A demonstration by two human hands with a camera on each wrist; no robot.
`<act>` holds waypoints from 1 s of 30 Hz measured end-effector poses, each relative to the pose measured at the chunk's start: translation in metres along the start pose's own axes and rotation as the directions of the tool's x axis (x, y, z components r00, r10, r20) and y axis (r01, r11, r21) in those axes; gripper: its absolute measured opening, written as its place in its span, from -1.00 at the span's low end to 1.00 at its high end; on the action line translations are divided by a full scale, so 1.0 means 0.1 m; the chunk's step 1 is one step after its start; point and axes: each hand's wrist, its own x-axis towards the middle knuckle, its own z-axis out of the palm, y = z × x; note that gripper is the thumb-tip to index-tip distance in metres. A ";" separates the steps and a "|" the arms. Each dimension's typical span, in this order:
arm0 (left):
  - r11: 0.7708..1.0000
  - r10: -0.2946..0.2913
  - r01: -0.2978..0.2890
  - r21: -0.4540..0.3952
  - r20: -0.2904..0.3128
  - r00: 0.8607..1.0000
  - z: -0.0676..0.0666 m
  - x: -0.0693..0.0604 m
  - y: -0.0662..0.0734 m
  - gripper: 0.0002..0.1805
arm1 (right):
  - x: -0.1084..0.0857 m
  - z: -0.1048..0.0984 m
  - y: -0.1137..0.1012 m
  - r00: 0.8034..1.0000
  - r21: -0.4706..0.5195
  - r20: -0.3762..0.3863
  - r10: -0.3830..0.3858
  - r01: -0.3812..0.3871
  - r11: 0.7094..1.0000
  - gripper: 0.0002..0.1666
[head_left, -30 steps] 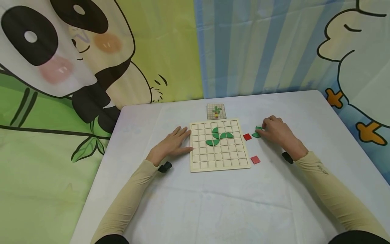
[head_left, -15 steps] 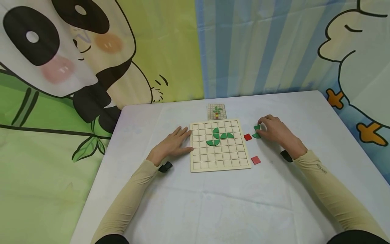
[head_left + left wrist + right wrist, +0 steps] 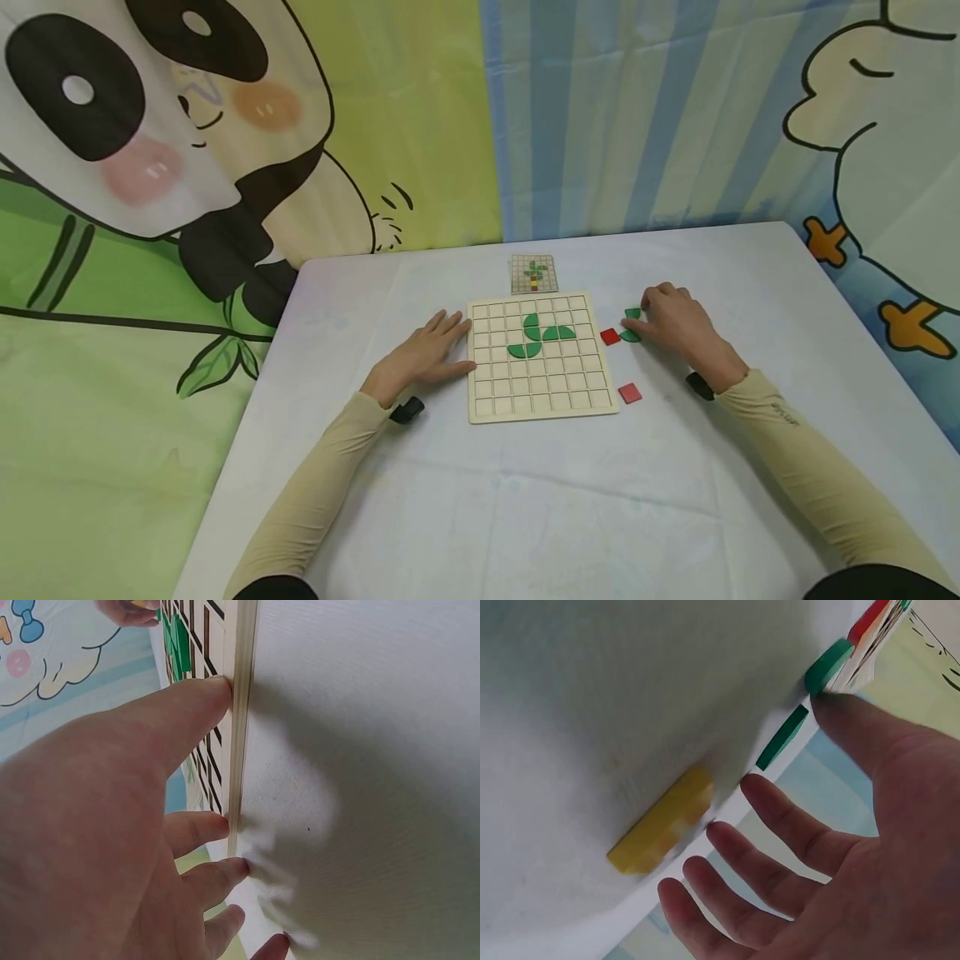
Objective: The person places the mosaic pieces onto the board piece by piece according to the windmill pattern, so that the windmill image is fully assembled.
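Observation:
A light wooden grid board (image 3: 495,392) lies on the white table, with several green quarter-round tiles (image 3: 531,333) set in its cells. My left hand (image 3: 423,354) rests at its left edge, the thumb and fingertips touching the rim, fingers spread. Right of the board, my right hand (image 3: 681,323) is over the table with its thumb touching a green tile (image 3: 829,666). A second green tile (image 3: 783,738) lies beside it, just beyond the index fingertip. In the right wrist view a yellow piece (image 3: 664,821) lies near the fingers; the head view hides it behind the hand.
A small pattern card (image 3: 534,274) lies behind the board, printed with green, yellow and red shapes. Two red square tiles (image 3: 630,393) lie off the board's right side. A cartoon-printed cloth (image 3: 420,125) stands behind the table.
My right thumb has moved left across the green tiles. The upper green tile has shifted slightly left, and a gap shows between the two. My left hand stays where it was.

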 end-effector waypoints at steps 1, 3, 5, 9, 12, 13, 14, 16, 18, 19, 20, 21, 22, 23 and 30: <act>1.000 0.000 0.000 -0.002 0.000 1.000 0.00 0.00 0.00 -0.03 | 0.00 0.01 0.00 1.000 0.002 -0.005 0.002 -0.002 1.000 -0.42; 1.000 0.001 -0.001 -0.003 -0.001 1.000 0.00 0.00 0.00 -0.03 | 0.00 0.03 -0.02 1.000 0.004 -0.015 0.000 0.000 1.000 -0.45; 1.000 0.003 -0.003 -0.001 -0.002 1.000 0.01 0.00 0.00 -0.03 | 0.00 0.04 -0.03 1.000 0.008 -0.021 -0.004 0.004 1.000 -0.48; 1.000 0.005 -0.005 0.003 -0.004 1.000 0.01 0.00 -0.01 -0.03 | 0.00 0.03 -0.03 1.000 0.030 -0.009 -0.024 0.024 0.999 -0.47; 1.000 0.006 -0.006 0.000 -0.004 1.000 0.01 0.00 -0.01 -0.03 | 0.01 0.00 -0.01 0.999 0.064 0.026 -0.042 0.040 0.997 -0.45; 1.000 0.006 -0.006 0.000 -0.004 1.000 0.01 0.00 0.00 -0.03 | 0.01 -0.01 0.00 0.998 0.075 0.039 -0.046 0.043 0.996 -0.45; 1.000 0.007 -0.007 -0.001 -0.006 1.000 0.01 0.00 -0.01 -0.03 | 0.01 -0.01 0.01 0.997 0.084 0.050 -0.052 0.047 0.995 -0.46; 1.000 0.010 -0.010 0.000 -0.008 1.000 0.01 0.00 -0.01 -0.03 | 0.02 -0.02 0.04 0.996 0.096 0.059 -0.063 0.057 0.994 -0.50; 1.000 0.012 -0.012 -0.001 -0.009 1.000 0.01 0.01 -0.01 -0.03 | 0.03 -0.02 0.07 0.996 0.102 0.058 -0.070 0.064 0.993 -0.52; 1.000 0.014 -0.014 -0.001 -0.009 1.000 0.01 0.01 -0.01 -0.03 | 0.03 -0.02 0.08 0.996 0.102 0.057 -0.072 0.066 0.993 -0.52; 1.000 0.015 -0.015 -0.002 -0.009 1.000 0.01 0.01 -0.01 -0.03 | 0.04 -0.01 0.08 0.996 0.104 0.057 -0.075 0.069 0.992 -0.52; 1.000 0.015 -0.015 -0.002 -0.009 1.000 0.01 0.01 -0.02 -0.03 | 0.04 -0.01 0.08 0.996 0.106 0.057 -0.075 0.068 0.992 -0.52; 1.000 0.016 -0.016 -0.001 -0.008 1.000 0.01 0.01 -0.02 -0.03 | 0.04 -0.01 0.08 0.996 0.110 0.058 -0.073 0.066 0.992 -0.51; 1.000 0.016 -0.016 0.000 -0.006 1.000 0.01 0.01 -0.02 -0.03 | 0.04 0.00 0.08 0.996 0.113 0.059 -0.071 0.064 0.992 -0.51; 1.000 0.015 -0.015 -0.003 -0.006 1.000 0.01 0.00 -0.01 -0.03 | 0.03 -0.01 0.05 0.995 0.133 0.050 -0.087 0.080 0.988 -0.53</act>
